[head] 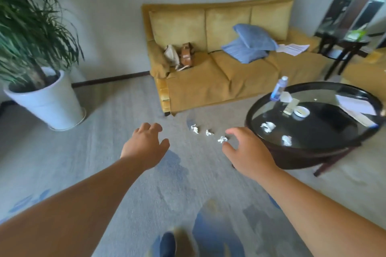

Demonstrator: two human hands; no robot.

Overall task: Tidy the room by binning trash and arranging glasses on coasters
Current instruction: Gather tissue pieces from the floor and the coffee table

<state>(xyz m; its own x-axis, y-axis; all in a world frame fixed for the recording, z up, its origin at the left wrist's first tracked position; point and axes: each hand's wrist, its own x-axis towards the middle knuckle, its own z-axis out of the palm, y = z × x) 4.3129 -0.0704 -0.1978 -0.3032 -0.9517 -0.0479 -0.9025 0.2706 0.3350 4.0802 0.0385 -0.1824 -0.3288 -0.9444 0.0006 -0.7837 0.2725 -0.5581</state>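
Note:
Three crumpled white paper balls lie on the grey carpet in a row: one (194, 128), one (209, 132) and one (222, 139). Two more crumpled papers (268, 126) (286, 140) sit on the round black glass table (261, 108). My left hand (145, 145) is stretched out above the carpet, fingers loosely curled, holding nothing. My right hand (248, 152) hovers just in front of the nearest paper ball, fingers relaxed and empty. No glasses or coasters are visible.
A yellow sofa (208, 81) holds blue cushions (248, 44), brown bags (179, 55) and papers (292, 48). The table carries a plastic bottle (278, 88), a white dish (301, 111) and sheets of paper (355, 106). A potted plant (46, 98) stands at the left.

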